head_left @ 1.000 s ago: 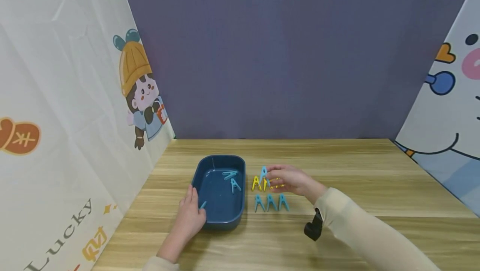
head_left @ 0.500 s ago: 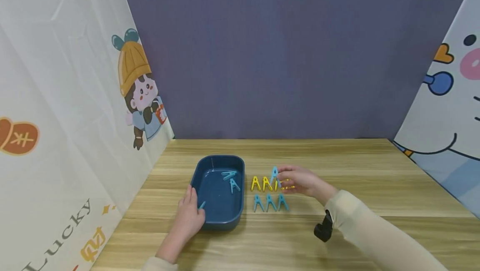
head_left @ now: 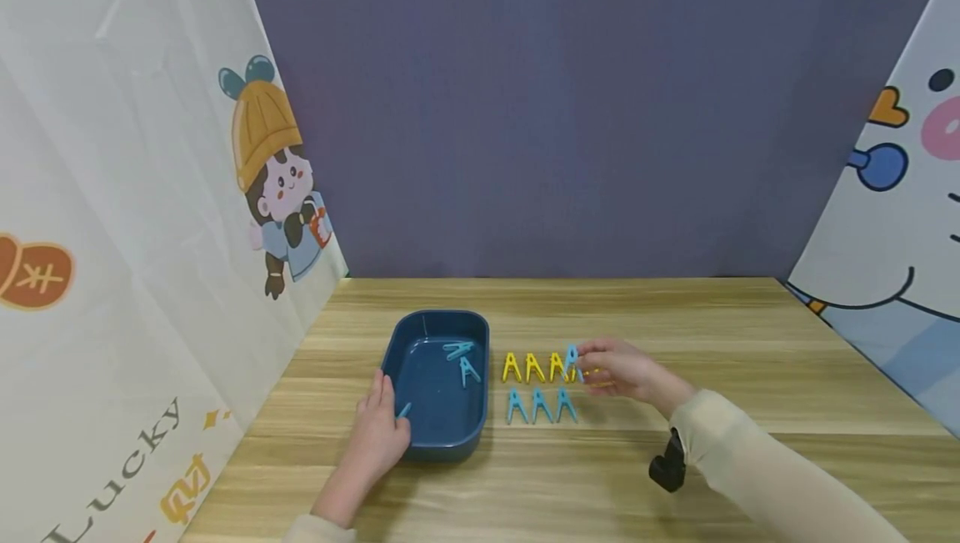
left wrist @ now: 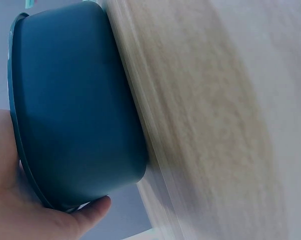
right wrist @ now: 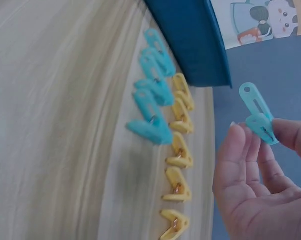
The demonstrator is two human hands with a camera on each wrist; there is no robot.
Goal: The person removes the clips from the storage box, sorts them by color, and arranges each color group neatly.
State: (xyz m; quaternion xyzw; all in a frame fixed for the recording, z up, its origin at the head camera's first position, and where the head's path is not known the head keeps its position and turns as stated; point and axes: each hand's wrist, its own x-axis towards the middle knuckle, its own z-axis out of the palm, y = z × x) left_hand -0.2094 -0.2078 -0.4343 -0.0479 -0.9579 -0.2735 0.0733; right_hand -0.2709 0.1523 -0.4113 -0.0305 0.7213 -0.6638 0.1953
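My right hand (head_left: 618,368) pinches a light blue clothespin (right wrist: 259,115) between thumb and fingertips, held above the yellow row. Yellow clothespins (head_left: 512,368) stand in a line on the table, the rightmost partly covered by this hand. Three blue clothespins (head_left: 542,406) form a shorter line nearer to me. With fingers and thumb, my left hand (head_left: 380,424) holds the dark blue bin (head_left: 483,409) at its near left corner. Inside the bin lie blue clothespins (head_left: 467,371); one of them shows only its tip beside the left hand.
The wood-grain table (head_left: 720,334) stretches right of the clothespins and behind them. A purple-grey panel (head_left: 570,109) closes off the back. Printed white panels stand on the left (head_left: 150,193) and right (head_left: 900,243).
My right hand has carried the blue clothespin rightward along the yellow row and slightly down, uncovering more yellow clothespins. The left hand keeps its place on the bin.
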